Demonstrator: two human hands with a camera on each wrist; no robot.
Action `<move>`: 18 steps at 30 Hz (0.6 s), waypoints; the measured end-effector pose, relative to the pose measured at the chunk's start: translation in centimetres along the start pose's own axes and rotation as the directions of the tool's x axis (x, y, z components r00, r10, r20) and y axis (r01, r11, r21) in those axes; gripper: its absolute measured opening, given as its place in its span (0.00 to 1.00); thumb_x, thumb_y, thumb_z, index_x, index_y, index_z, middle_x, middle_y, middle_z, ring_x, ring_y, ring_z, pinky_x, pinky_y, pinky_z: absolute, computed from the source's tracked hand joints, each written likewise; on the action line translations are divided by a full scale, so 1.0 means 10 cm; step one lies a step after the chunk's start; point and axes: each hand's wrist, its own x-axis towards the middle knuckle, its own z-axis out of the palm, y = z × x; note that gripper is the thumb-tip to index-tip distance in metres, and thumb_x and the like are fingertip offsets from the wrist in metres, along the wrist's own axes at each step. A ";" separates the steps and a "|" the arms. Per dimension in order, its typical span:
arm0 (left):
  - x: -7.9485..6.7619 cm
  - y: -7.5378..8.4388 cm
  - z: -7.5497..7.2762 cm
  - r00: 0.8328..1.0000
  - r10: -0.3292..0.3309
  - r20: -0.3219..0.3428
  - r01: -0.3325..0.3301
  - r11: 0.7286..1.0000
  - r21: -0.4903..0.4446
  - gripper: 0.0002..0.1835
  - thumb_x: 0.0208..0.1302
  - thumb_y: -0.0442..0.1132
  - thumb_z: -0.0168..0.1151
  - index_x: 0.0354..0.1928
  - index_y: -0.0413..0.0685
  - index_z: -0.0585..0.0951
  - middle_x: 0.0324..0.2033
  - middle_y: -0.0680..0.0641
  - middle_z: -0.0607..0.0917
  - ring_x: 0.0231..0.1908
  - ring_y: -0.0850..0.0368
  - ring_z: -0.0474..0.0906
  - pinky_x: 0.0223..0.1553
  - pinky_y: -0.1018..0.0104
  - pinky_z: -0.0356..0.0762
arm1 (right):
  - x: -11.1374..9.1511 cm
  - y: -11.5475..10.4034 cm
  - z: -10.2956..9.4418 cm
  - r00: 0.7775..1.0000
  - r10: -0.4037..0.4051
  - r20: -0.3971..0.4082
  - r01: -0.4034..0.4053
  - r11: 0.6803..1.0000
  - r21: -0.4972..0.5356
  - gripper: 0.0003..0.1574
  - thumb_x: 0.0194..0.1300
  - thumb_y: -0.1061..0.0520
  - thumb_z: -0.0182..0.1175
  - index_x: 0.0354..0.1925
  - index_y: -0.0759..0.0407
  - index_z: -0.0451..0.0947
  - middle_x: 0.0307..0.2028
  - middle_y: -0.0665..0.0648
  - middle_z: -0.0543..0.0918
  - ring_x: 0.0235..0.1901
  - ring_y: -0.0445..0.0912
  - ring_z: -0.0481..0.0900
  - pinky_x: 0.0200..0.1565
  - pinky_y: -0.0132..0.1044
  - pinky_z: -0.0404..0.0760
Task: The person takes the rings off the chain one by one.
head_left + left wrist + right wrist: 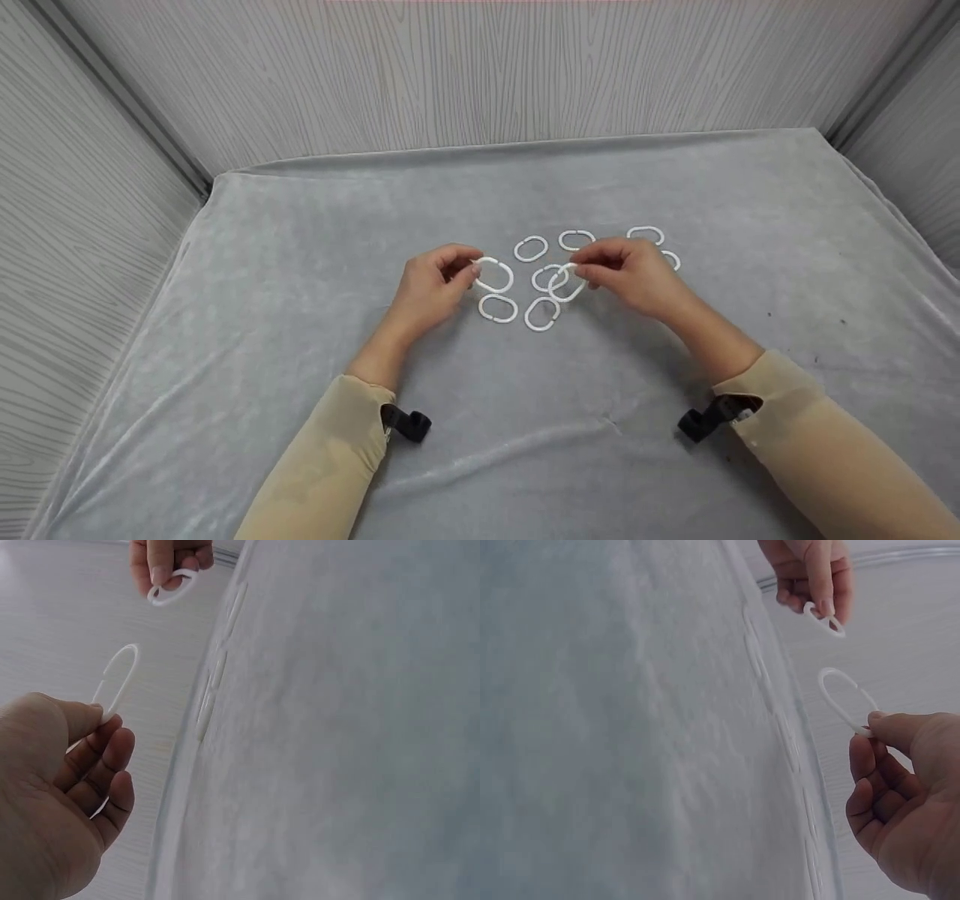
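Finger and thumb of my left hand (pixel 433 289) pinch a white oval plastic split ring (pixel 129 679), which is held up off the cloth. A small gap shows in its side. Opposite, my right hand (pixel 630 276) pinches a second white split ring (pixel 832 706) at its edge. The two held rings are apart and face each other. Below them lie a ring (pixel 495 321) near the left hand and another ring (pixel 526 315) to its right. In the head view the right-hand ring overlaps a ring (pixel 533 279) on the cloth behind it.
Farther back lie more white rings, one (pixel 516 251) between the hands and one (pixel 577 231) beyond the right hand's fingertips. Two others, one ring (pixel 645 227) and a partly hidden ring (pixel 679 262), lie behind that hand. Grey cloth (pixel 465 450) covers the table; pale panels (pixel 480 75) enclose it.
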 end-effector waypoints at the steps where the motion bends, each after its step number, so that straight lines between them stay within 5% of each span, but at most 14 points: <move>1: 0.01 -0.01 -0.03 1.000 -0.011 -0.009 0.011 1.000 0.008 0.09 0.71 0.31 0.66 0.49 0.36 0.88 0.33 0.48 0.88 0.33 0.58 0.80 0.38 0.70 0.77 | -0.01 0.01 -0.02 1.000 0.003 0.008 -0.003 1.000 -0.014 0.10 0.71 0.63 0.69 0.49 0.64 0.90 0.37 0.62 0.88 0.32 0.41 0.83 0.34 0.28 0.78; 12: 0.20 -0.19 -0.15 0.991 -0.130 -0.023 0.132 0.988 0.084 0.09 0.72 0.32 0.66 0.49 0.37 0.88 0.34 0.47 0.87 0.33 0.56 0.79 0.38 0.69 0.76 | -0.08 0.14 -0.17 0.996 0.053 0.069 -0.041 0.987 -0.158 0.07 0.71 0.61 0.70 0.46 0.60 0.91 0.38 0.58 0.90 0.31 0.41 0.83 0.33 0.28 0.79; 18: 0.24 -0.24 -0.13 0.992 -0.127 0.015 0.123 0.980 0.159 0.08 0.72 0.32 0.65 0.48 0.38 0.88 0.34 0.46 0.85 0.38 0.53 0.78 0.43 0.64 0.73 | -0.10 0.19 -0.17 0.992 0.077 0.100 -0.058 0.981 -0.183 0.07 0.71 0.62 0.69 0.45 0.61 0.90 0.37 0.58 0.90 0.30 0.41 0.83 0.34 0.27 0.78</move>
